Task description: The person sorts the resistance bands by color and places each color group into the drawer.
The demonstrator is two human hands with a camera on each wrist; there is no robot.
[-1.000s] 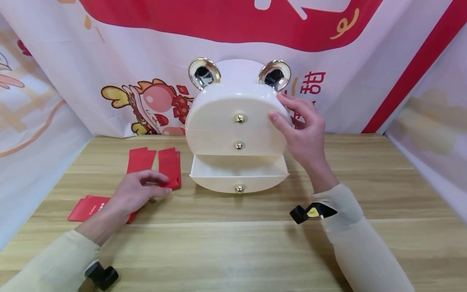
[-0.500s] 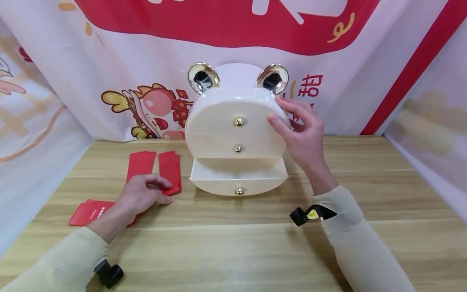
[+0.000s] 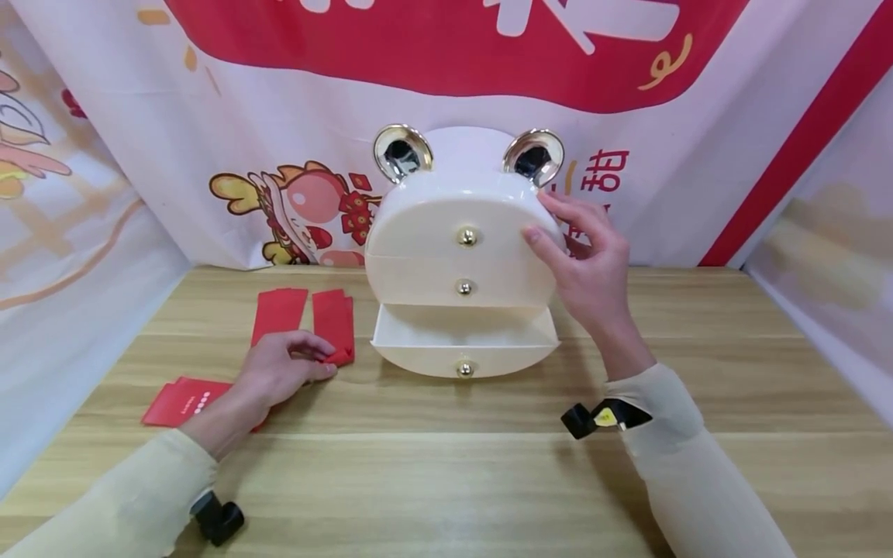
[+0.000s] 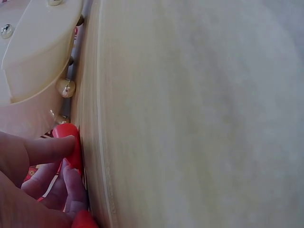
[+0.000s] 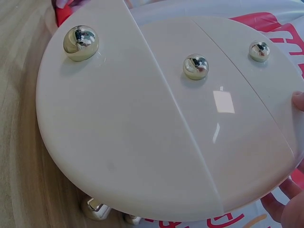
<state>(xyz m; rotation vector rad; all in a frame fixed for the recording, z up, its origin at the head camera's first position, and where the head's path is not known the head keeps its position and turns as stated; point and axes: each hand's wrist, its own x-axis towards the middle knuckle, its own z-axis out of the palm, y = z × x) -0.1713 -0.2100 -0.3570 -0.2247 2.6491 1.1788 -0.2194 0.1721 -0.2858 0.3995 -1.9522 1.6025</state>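
A white frog-shaped drawer box (image 3: 405,267) stands upright near the backdrop, its bottom drawer (image 3: 418,358) pulled out and showing a bare floor. My right hand (image 3: 593,271) holds the box's upper right side, thumb on the front face and fingers behind the edge. To the left, my left hand (image 3: 282,366) pinches the near end of a red envelope (image 3: 332,318) lying on the table. In the left wrist view that red envelope (image 4: 65,130) bends up between thumb and fingers. The right wrist view shows the drawer fronts (image 5: 118,123) with round shiny knobs.
More red envelopes (image 3: 281,308) lie beside the pinched one, partly hidden by my left hand. Another small pile of red envelopes (image 3: 184,401) is at the left, under my forearm. A printed cloth backdrop (image 3: 314,108) rises behind the wooden table (image 3: 432,480).
My left thumb and fingertips have drawn closer together at the envelope's near end. The right hand keeps its hold on the box. The head view has shifted slightly.
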